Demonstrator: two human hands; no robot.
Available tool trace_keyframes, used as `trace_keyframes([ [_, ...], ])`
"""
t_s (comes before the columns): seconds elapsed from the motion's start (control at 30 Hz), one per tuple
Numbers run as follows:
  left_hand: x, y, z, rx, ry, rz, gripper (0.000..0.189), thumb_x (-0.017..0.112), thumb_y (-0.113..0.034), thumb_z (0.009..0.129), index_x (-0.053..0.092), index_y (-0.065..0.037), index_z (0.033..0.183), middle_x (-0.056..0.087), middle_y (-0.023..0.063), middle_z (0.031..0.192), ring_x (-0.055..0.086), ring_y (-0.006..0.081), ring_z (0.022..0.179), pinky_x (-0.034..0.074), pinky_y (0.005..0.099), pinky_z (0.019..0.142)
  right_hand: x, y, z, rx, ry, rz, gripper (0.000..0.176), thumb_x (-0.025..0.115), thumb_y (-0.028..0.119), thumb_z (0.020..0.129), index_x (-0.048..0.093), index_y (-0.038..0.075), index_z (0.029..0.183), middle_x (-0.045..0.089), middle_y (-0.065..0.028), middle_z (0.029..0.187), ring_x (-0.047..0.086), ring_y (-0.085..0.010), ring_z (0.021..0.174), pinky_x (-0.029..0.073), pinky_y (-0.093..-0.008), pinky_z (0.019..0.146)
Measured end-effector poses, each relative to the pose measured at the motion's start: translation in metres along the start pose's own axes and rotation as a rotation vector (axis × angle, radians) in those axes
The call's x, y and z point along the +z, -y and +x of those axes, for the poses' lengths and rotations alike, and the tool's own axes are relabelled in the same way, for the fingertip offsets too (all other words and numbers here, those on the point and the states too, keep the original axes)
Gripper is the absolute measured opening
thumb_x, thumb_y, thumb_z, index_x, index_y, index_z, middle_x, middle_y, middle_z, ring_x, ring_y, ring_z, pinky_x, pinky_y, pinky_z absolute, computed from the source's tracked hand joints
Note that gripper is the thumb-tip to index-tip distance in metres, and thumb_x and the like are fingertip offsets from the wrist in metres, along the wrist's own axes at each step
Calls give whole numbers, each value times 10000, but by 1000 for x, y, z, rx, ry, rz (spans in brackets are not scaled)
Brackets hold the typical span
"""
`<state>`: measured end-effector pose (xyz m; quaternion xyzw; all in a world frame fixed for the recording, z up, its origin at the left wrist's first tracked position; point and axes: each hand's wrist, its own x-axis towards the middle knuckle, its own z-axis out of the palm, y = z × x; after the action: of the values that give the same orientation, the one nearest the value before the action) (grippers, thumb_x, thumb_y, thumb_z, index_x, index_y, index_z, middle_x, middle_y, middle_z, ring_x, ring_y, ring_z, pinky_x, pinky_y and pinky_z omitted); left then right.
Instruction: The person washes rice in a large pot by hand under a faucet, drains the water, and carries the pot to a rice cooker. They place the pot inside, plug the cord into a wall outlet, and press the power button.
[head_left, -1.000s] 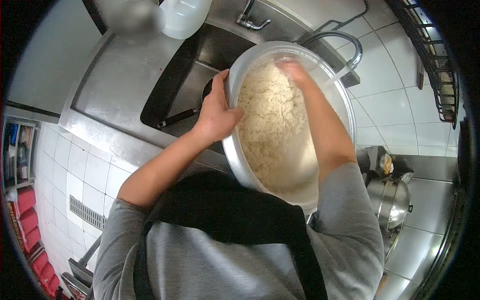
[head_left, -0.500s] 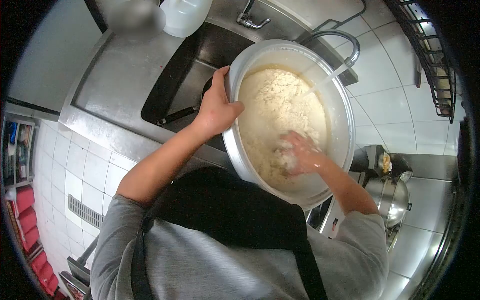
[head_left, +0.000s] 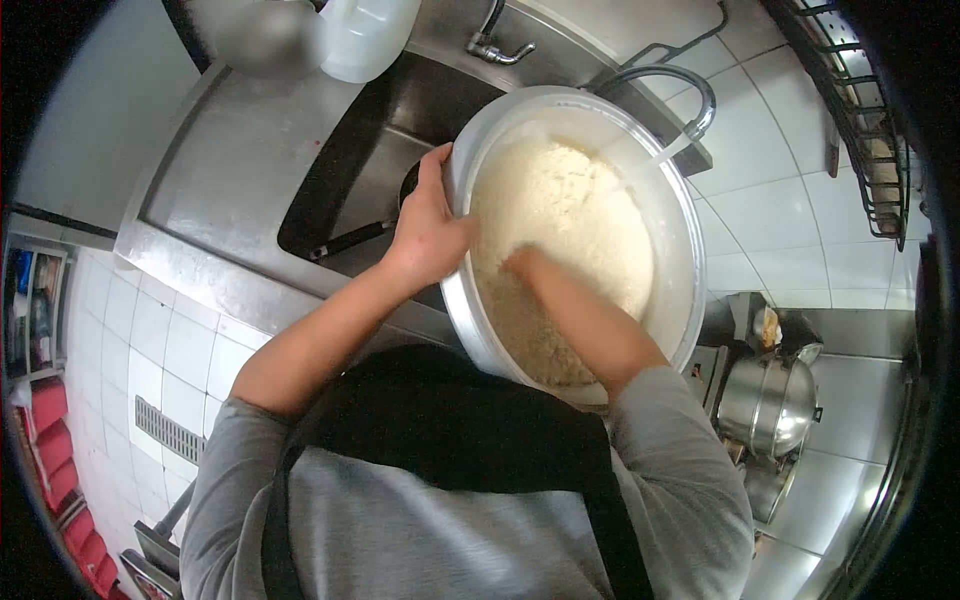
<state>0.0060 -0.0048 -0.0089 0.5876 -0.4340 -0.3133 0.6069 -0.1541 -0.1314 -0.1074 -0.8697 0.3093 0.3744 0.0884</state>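
A large metal pot is full of pale, wet grains that look like rice, lying in cloudy water. My left hand grips the pot's left rim, thumb toward the inside and fingers around the outer wall. Deep inside, my right hand is sunk in the grains and water near the left side, so its fingers are hidden. A curved faucet at the upper right sends a stream of water into the pot.
Behind the pot's left side is a sink with a black-handled pan. A white plastic jug stands on the steel counter. A second tap is at the back; a steamer pot sits at right.
My right hand has moved left and deeper, from resting visibly among the grains to being buried in them. My left hand keeps its hold on the rim.
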Motion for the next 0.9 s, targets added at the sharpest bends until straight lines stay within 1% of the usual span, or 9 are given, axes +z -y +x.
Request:
trace_keyframes([
  [0.17,-4,-12,-3,-39,23,61,733,569,-73,657,240,13,1306,529,288,1083,530,385,1031,392,380,918,-36,-82,16,255,20,221,522,452,453,834,511,121,1232,396,-159,1343,373,-333,1229,319,-399,1006],
  [0.23,-4,-12,-2,-29,18,48,738,572,-64,654,238,22,1307,517,282,1108,522,370,1050,383,370,931,-10,-145,12,503,-65,448,501,374,438,885,496,119,1251,390,-163,1348,384,-316,1233,307,-389,1016],
  [0.27,-3,-9,-1,-17,13,29,739,572,-58,652,238,27,1306,510,277,1123,516,359,1063,376,364,940,-21,-144,-10,453,-142,19,548,354,491,878,469,131,1275,390,-149,1354,378,-294,1242,267,-373,1040],
  [0.33,-2,-8,-2,-21,13,-24,739,572,-46,650,240,37,1305,492,267,1154,500,337,1088,361,354,956,-31,-174,-39,329,112,166,604,338,524,883,397,112,1321,311,-145,1404,318,-303,1278,238,-395,1054],
  [0.4,-1,-9,-2,-45,12,-92,736,571,-36,648,243,47,1302,474,256,1184,482,315,1113,344,345,972,-18,-193,-60,404,216,493,636,334,533,887,358,92,1344,286,-147,1419,285,-291,1300,232,-415,1052],
  [0.5,3,-5,-2,-29,-23,-130,724,564,-25,649,252,48,1299,469,247,1188,467,307,1129,328,340,983,2,-173,-114,246,263,891,625,383,519,880,406,66,1310,332,-137,1395,315,-267,1274,243,-430,1037],
  [0.63,6,-6,-2,-11,-54,-137,708,558,-24,653,261,51,1292,470,246,1182,465,311,1130,326,347,983,38,-116,-143,330,190,1282,487,378,362,919,432,29,1271,504,-132,1229,504,-255,1108,393,-402,943],
  [0.73,5,-9,-2,-28,-54,-129,702,554,-27,655,264,50,1289,476,242,1177,471,315,1122,330,351,979,62,-71,-125,346,143,1706,425,392,315,902,458,31,1211,524,-126,1165,520,-255,1051,405,-398,893],
  [0.9,4,-10,-4,-44,-45,-100,711,557,-39,656,256,34,1297,495,252,1154,494,331,1093,350,361,962,35,-2,-85,301,-250,2349,324,414,237,874,502,33,1110,558,-117,1059,547,-254,957,425,-391,808],
])
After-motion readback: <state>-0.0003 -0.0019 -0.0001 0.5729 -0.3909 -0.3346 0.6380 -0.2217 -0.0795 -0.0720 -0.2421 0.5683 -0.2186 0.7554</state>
